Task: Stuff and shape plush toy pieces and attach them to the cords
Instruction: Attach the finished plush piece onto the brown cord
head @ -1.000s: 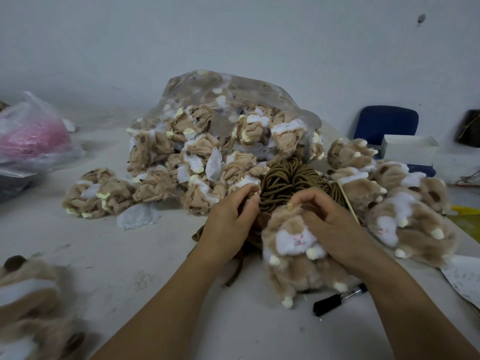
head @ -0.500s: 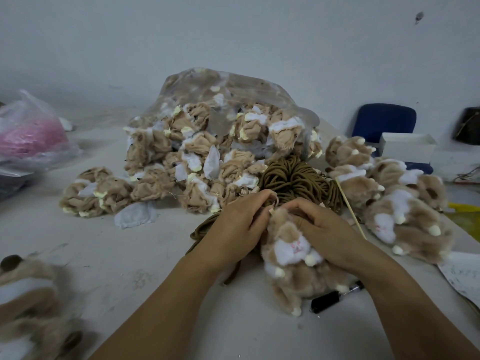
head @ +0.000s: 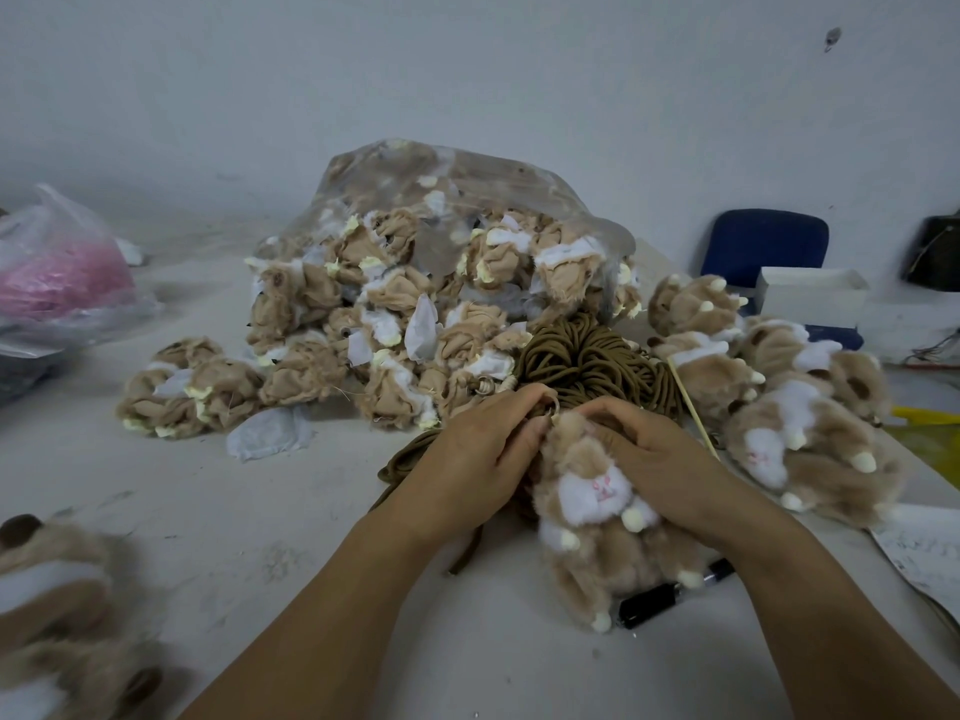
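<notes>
Clutched plush toy (head: 597,511) in right hand (head: 660,459), pinched cord (head: 408,457) at toy's top with curled left hand (head: 478,459), near centre, just before cord pile (head: 587,356). Risked loose attachment from fur burying ring (head: 552,405).

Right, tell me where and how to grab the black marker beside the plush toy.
Pinch the black marker across its thick dark barrel, coming from above on the near side. It lies flat on the table. The plush toy crowds its far side, and its slim end reaches the right forearm.
</notes>
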A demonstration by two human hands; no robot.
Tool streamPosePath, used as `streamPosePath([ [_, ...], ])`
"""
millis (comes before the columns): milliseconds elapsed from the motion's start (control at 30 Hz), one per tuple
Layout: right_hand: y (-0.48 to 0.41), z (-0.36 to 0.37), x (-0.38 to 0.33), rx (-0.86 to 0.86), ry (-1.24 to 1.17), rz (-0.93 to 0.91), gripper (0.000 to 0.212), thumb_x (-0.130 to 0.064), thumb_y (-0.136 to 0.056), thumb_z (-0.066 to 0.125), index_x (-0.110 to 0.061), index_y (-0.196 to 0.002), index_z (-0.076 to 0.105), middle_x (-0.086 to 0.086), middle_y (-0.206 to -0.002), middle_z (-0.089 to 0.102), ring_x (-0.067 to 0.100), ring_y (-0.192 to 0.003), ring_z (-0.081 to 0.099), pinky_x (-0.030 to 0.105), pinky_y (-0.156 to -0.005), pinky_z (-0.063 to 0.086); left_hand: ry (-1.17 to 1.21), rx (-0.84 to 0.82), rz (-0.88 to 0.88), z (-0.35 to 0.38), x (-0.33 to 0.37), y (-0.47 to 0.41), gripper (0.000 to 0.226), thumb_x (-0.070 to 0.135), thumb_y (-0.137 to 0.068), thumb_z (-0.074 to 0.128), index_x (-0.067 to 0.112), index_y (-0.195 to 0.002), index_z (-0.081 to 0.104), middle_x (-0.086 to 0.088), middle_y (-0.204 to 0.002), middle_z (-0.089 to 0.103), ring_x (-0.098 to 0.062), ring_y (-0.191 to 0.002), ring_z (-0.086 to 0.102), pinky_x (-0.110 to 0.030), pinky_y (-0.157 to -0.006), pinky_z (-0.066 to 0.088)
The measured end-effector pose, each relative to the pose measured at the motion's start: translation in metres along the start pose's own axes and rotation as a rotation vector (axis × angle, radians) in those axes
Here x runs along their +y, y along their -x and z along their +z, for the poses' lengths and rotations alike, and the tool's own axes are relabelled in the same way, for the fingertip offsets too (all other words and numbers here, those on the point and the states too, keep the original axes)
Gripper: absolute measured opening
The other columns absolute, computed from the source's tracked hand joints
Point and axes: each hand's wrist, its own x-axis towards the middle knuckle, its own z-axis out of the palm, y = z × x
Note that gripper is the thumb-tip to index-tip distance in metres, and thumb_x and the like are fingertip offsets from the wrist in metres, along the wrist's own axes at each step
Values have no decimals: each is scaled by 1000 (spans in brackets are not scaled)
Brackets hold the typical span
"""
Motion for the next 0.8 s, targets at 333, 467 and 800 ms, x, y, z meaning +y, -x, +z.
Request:
streamPosePath([
  [333, 2, -1, -3, 26, -87, 25, 17, -21, -98, 49, -25, -99, 66, -9, -92, 71, 7, -90, 66, 25, -81, 51, 22, -6, 9, -1, 1, 0, 21, 24, -102, 44, 14, -114, 58, 4, -97, 62, -6, -88, 55, -21, -77, 43],
  [467, 4, 3, -4, -15, -113, 16, 16, -27, -95, 53, -25, -94, 69, -2, -92, 72, 11, -89, 66, 31, -83, 52, 17, -12, 10, 0, 1, 0, 20, 22, -102, 44, 15, -114, 58, 4, -97, 62, -7, -87, 55, -23, -77, 44],
  [800, 6, 2, -3, -2, -197, 25, 21, -37, -87, 54, -24, -90, 71, 0, -87, 73, 10, -80, 66, 26, -75, 53, 18, -40, 31, 1, 4, 3, 29, 37, -99, 34, 27, -122, 50, -8, -111, 66, -14, -100, 57, -33, -84, 44],
])
